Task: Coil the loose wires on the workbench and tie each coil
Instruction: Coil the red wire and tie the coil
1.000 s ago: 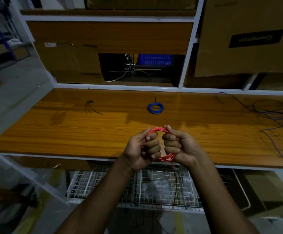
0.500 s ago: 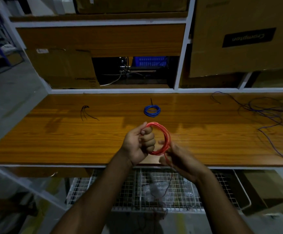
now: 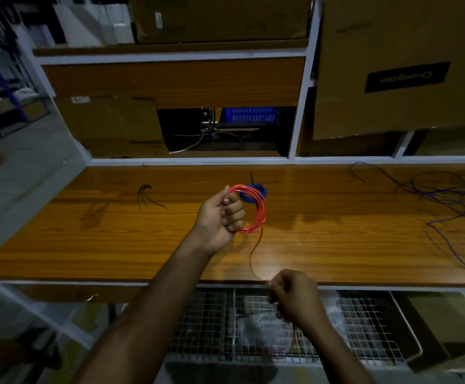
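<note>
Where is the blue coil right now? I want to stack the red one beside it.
In the head view the blue wire coil lies mid-workbench toward the back edge, partly hidden behind the red wire coil held up in the left hand.

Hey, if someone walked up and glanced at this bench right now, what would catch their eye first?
Most likely the bright red wire coil, held up over the middle of the workbench by the left hand, with its loose tail running down to the right hand at the front edge. Just behind it lies a small blue coil. Far right, loose purple wires sprawl uncoiled across the wood.
</note>
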### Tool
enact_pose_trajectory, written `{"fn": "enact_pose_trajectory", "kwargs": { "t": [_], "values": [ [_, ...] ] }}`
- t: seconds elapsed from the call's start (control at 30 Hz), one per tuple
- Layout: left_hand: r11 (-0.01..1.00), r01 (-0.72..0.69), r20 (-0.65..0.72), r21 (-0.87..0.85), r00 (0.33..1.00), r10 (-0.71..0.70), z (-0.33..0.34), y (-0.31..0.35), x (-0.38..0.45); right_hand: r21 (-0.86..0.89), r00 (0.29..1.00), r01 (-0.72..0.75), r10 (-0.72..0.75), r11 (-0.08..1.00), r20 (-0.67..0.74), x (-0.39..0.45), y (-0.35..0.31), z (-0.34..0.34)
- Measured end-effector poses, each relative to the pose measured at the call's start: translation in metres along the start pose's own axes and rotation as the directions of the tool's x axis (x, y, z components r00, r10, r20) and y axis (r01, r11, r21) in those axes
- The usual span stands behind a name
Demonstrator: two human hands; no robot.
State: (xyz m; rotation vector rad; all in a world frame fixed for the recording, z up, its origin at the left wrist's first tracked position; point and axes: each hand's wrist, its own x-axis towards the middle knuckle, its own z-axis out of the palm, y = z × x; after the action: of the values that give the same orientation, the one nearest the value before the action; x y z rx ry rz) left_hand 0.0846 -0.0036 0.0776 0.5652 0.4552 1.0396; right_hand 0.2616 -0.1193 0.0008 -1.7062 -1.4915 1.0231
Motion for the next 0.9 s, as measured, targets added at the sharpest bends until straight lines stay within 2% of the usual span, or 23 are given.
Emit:
{"fn": "enact_pose_trajectory", "kwargs": {
  "t": [0.07, 0.1, 0.17, 0.23, 0.3, 0.33, 0.4, 0.47, 0.6, 0.67, 0.73, 0.77, 0.8, 0.87, 0.9],
  "values": [
    [1.0, 0.004, -0.017, 0.025, 1.0, -0.003, 0.0, -0.002, -0.001, -0.262, 0.975, 0.157, -0.108, 0.952, 0.192, -0.009, -0.027, -0.01],
    [0.999, 0.005, -0.025, 0.037, 1.0, -0.004, 0.0, -0.002, -0.002, -0.328, 0.948, 0.262, -0.178, 0.907, 0.266, -0.013, -0.039, -0.017],
    [0.998, 0.012, -0.036, 0.065, 0.999, -0.01, -0.001, -0.004, -0.004, -0.333, 0.878, 0.451, -0.346, 0.828, 0.331, -0.019, -0.063, -0.03],
    [0.994, 0.023, -0.042, 0.108, 0.999, -0.019, 0.002, -0.008, -0.005, -0.251, 0.818, 0.566, -0.497, 0.785, 0.291, -0.021, -0.085, -0.043],
    [0.991, 0.035, -0.041, 0.129, 0.999, -0.03, 0.007, -0.014, -0.007, -0.205, 0.759, 0.651, -0.628, 0.731, 0.17, -0.016, -0.099, -0.05],
    [0.991, 0.037, -0.044, 0.131, 0.999, -0.032, 0.009, -0.017, -0.007, -0.19, 0.755, 0.654, -0.646, 0.732, 0.108, -0.013, -0.104, -0.052],
    [0.989, 0.024, -0.055, 0.144, 0.998, -0.016, 0.012, -0.021, -0.009, -0.121, 0.797, 0.599, -0.604, 0.792, -0.015, -0.009, -0.11, -0.056],
    [0.991, 0.0, -0.067, 0.133, 0.998, 0.009, 0.011, -0.021, -0.011, 0.038, 0.817, 0.574, -0.569, 0.818, -0.093, -0.008, -0.11, -0.063],
    [0.999, -0.029, -0.074, 0.029, 0.997, 0.032, 0.004, -0.011, -0.017, 0.455, 0.88, 0.455, -0.466, 0.766, -0.095, -0.012, -0.095, -0.082],
    [0.999, -0.046, -0.107, -0.005, 0.993, 0.045, -0.001, -0.006, -0.018, 0.556, 0.916, 0.399, -0.334, 0.729, -0.22, -0.01, -0.083, -0.09],
    [0.998, -0.059, -0.127, -0.017, 0.99, 0.056, -0.005, -0.001, -0.02, 0.667, 0.921, 0.354, -0.122, 0.655, -0.369, -0.004, -0.073, -0.094],
    [0.998, -0.063, -0.134, -0.014, 0.989, 0.06, -0.006, -0.001, -0.02, 0.678, 0.892, 0.36, -0.025, 0.641, -0.45, 0.0, -0.069, -0.096],
    [0.998, -0.063, -0.135, -0.012, 0.989, 0.061, -0.006, -0.001, -0.021, 0.644, 0.844, 0.366, 0.051, 0.672, -0.533, 0.004, -0.064, -0.095],
    [0.998, -0.063, -0.132, -0.003, 0.989, 0.062, -0.003, -0.001, -0.021, 0.471, 0.747, 0.316, 0.091, 0.823, -0.659, 0.011, -0.053, -0.093],
    [0.998, -0.068, -0.131, 0.004, 0.989, 0.068, -0.001, -0.001, -0.021, 0.342, 0.737, 0.249, 0.052, 0.906, -0.674, 0.013, -0.047, -0.091]
  ]
}}
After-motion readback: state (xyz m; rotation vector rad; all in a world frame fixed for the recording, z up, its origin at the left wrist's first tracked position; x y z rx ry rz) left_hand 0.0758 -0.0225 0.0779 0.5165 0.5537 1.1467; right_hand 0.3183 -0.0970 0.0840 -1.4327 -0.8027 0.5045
